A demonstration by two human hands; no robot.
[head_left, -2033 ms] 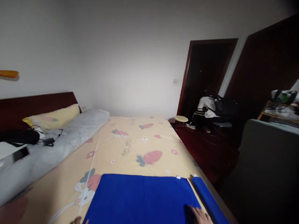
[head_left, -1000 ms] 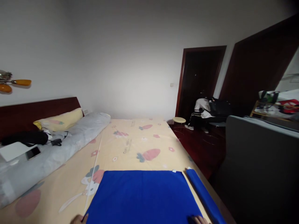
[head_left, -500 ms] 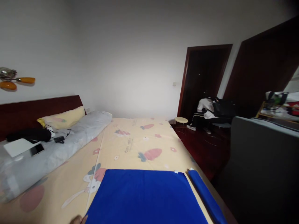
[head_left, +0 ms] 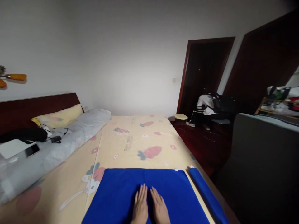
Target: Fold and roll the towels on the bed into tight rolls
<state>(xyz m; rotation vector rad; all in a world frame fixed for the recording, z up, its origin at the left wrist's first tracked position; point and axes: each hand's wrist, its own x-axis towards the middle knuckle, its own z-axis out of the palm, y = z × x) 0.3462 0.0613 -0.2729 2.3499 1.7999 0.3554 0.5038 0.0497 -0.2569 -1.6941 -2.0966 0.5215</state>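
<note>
A blue cloth [head_left: 112, 196] lies spread flat on the bed, with a small white tag at its far right corner. My left hand [head_left: 140, 203] rests palm down on the middle of it, fingers stretched out. Close beside it, my right hand [head_left: 159, 206] lies flat on the same cloth, fingers straight and a narrow gap between the two hands. A rolled or folded blue cloth [head_left: 206, 193] lies to the right, along the bed's edge.
The bed [head_left: 130, 140] has a cream sheet with carrot prints. On the left, a long plastic-wrapped roll [head_left: 70, 141] carries a phone [head_left: 32, 150] and cables, near a yellow pillow [head_left: 58, 116]. To the right are a grey panel [head_left: 259, 155], a stool [head_left: 180, 117] and a seated person [head_left: 202, 109].
My left hand has moved from the cloth's near left edge to its middle. My right hand has come into view beside it. The view has shifted slightly.
</note>
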